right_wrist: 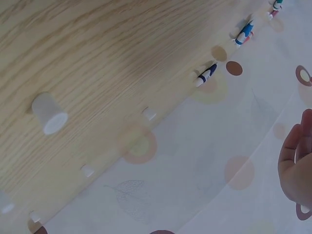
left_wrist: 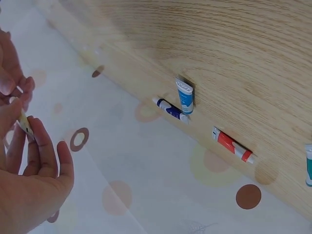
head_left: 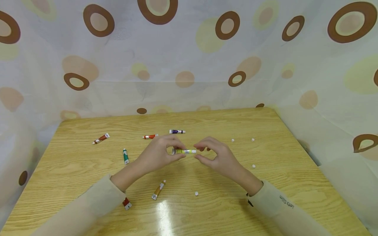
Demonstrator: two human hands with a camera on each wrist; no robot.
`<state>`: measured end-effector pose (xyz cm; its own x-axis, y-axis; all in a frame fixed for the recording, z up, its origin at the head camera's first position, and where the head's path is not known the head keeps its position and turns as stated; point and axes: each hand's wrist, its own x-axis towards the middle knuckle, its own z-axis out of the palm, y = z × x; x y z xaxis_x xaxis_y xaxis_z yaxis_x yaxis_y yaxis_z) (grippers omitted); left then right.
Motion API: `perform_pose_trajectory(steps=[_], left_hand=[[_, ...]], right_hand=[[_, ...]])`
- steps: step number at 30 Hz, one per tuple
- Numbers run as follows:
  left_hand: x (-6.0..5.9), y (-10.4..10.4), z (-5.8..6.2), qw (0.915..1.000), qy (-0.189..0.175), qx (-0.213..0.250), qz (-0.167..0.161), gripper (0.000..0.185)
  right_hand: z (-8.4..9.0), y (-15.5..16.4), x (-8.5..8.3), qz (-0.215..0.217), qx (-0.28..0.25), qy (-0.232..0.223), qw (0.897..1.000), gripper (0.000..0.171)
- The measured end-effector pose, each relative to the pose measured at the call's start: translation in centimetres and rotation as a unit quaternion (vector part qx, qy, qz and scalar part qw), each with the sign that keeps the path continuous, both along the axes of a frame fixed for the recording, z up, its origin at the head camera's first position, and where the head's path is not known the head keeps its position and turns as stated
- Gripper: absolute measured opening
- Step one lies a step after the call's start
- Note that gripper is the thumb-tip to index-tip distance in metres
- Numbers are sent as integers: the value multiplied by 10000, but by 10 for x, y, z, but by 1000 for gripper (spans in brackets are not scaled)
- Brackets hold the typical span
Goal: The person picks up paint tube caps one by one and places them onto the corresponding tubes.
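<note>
Lying nearest on the wooden table (head_left: 265, 209): a red paint tube (head_left: 127, 204) beside the left sleeve, an ochre paint tube (head_left: 158, 189) and a loose white cap (head_left: 196, 193). Hovering above mid-table, pinching a yellow paint tube (head_left: 183, 151) level between them: left hand (head_left: 157, 153) curling thumb and fingers round the crimped end, right hand (head_left: 215, 156) closing thumb and forefinger on the white cap end. Resting further out: a green tube (head_left: 125, 156) to the left, more white caps (head_left: 253, 166) to the right, then a brown-red tube (head_left: 101, 138), an orange-red tube (head_left: 150, 136) and a purple tube (head_left: 177, 131) near the far edge. Hanging behind, a curtain with brown rings (head_left: 227, 25).
</note>
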<state>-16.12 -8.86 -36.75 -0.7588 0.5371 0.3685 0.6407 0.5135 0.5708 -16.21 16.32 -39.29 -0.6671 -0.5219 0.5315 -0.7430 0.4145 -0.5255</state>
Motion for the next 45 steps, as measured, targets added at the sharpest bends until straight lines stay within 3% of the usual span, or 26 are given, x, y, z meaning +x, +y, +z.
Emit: perform_pose_trajectory(steps=[6,20,30,45], left_hand=[[0,0,0,10000,2,29,-48,13],[0,2,-2,9998,159,51,-118,14],[0,1,-2,9998,160,-4,-91,14],[-2,0,-3,9999,47,56,-135,14]], right_hand=[[-3,2,-2,90,-69,431,9990,25],[-5,-1,-2,304,-257,325,9987,18],[-3,1,-2,80,-19,380,9992,20],[-1,-5,-5,166,133,1495,9885,23]])
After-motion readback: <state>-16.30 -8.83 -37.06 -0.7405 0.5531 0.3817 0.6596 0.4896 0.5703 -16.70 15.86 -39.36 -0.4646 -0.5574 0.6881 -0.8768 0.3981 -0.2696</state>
